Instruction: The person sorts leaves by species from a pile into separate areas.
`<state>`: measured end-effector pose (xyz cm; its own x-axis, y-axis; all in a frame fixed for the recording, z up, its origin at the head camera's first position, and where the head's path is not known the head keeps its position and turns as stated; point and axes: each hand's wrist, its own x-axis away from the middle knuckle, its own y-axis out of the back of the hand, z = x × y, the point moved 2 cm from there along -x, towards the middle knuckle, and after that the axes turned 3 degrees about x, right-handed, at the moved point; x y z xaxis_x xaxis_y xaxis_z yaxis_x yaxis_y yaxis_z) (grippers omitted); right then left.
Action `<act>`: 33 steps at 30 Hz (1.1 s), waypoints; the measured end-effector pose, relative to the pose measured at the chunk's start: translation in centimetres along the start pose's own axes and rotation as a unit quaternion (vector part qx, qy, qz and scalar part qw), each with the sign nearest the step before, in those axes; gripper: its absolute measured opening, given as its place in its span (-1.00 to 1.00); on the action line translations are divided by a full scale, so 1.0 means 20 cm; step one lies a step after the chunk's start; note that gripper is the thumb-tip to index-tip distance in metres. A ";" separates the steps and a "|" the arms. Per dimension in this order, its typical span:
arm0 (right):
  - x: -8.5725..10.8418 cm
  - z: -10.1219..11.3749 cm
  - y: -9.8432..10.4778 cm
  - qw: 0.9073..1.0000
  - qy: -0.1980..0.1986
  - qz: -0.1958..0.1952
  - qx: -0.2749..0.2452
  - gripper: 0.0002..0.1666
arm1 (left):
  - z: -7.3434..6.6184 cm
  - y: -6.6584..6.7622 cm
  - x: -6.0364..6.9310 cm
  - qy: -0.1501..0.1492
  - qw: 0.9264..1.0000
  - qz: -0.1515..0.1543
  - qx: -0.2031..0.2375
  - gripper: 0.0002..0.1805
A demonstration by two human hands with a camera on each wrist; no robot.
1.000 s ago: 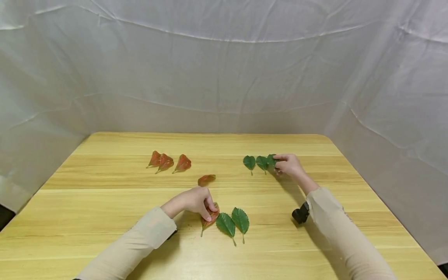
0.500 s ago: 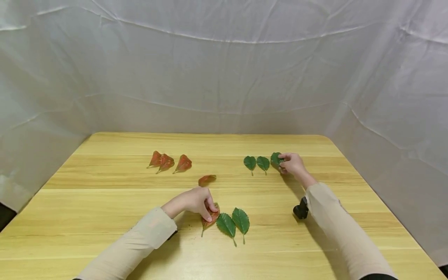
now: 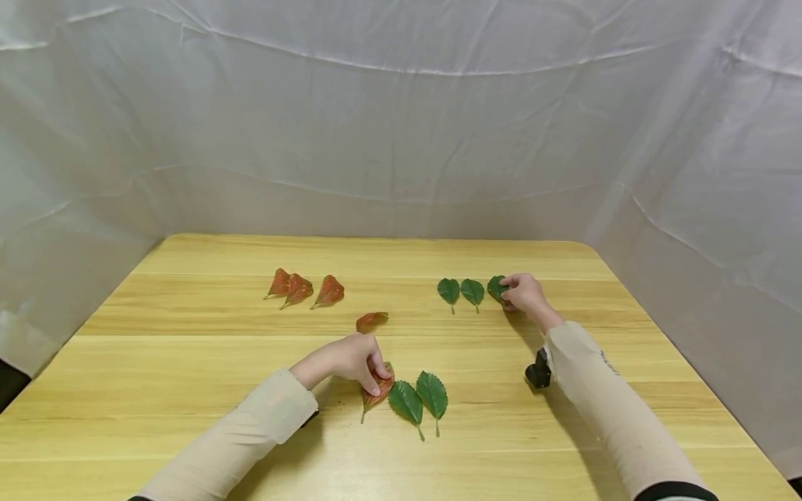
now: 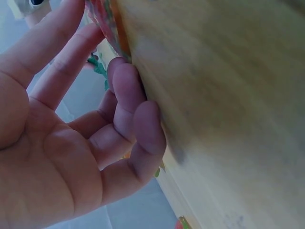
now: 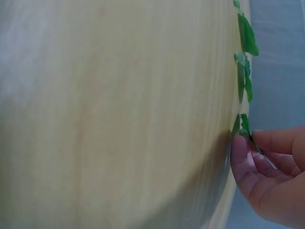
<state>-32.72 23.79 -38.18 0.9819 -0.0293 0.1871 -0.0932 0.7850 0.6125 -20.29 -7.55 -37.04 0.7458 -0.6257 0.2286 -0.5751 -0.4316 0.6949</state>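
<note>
Near the middle of the table, my left hand (image 3: 352, 360) pinches a red leaf (image 3: 383, 387) lying on the wood between thumb and forefinger. In the left wrist view that red leaf (image 4: 106, 23) shows at the fingertips, and the other fingers rest curled against the tabletop. Just right of it lie two green leaves, a left one (image 3: 405, 401) and a right one (image 3: 431, 394), stems toward me. At the back right, my right hand (image 3: 526, 298) pinches a green leaf (image 3: 496, 287) at its right side. The right wrist view shows this green leaf (image 5: 245, 123) between thumb and fingers.
Two green leaves, one (image 3: 447, 290) beside another (image 3: 473, 291), stand in a row left of my right hand. Several red leaves (image 3: 328, 290) lie at the back left, some overlapping. A curled red leaf (image 3: 372, 321) sits beyond my left hand. Pale cloth (image 3: 401, 153) encloses the table (image 3: 188, 376).
My right hand has shifted slightly right with its green leaf, drawing it apart from the neighbouring leaf and lowering it a little toward me. The left hand has stayed on the red leaf.
</note>
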 end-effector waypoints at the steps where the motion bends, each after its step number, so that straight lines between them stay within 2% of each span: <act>1: 0.00 0.00 0.00 1.000 0.002 0.001 0.002 -0.58 | 0.00 0.00 0.00 0.000 1.000 0.000 -0.001 -0.76; 9: 0.00 -0.01 0.01 1.000 0.005 0.004 0.001 -0.54 | 0.00 0.00 -0.01 -0.001 1.000 0.001 -0.001 -0.76; 13: 0.02 0.00 0.02 0.999 0.012 0.000 0.035 -0.50 | 0.00 0.00 0.00 -0.004 1.000 0.001 -0.001 -0.76; 17: 0.04 0.01 0.02 0.997 0.024 -0.010 0.066 -0.51 | 0.01 0.00 -0.01 -0.002 1.000 0.002 -0.001 -0.76; 28: 0.11 0.04 0.02 0.993 0.069 -0.047 0.083 -0.54 | 0.01 0.00 -0.01 -0.006 1.000 0.002 -0.007 -0.75; 33: 0.14 0.06 0.01 0.991 0.088 -0.063 0.080 -0.66 | 0.01 0.00 -0.01 -0.003 1.000 0.004 -0.010 -0.75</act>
<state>-30.10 23.25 -36.61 0.9997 -0.0014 -0.0255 0.0198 0.6731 0.7393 -20.50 -7.62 -37.19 0.7396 -0.6327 0.2296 -0.5734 -0.4136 0.7072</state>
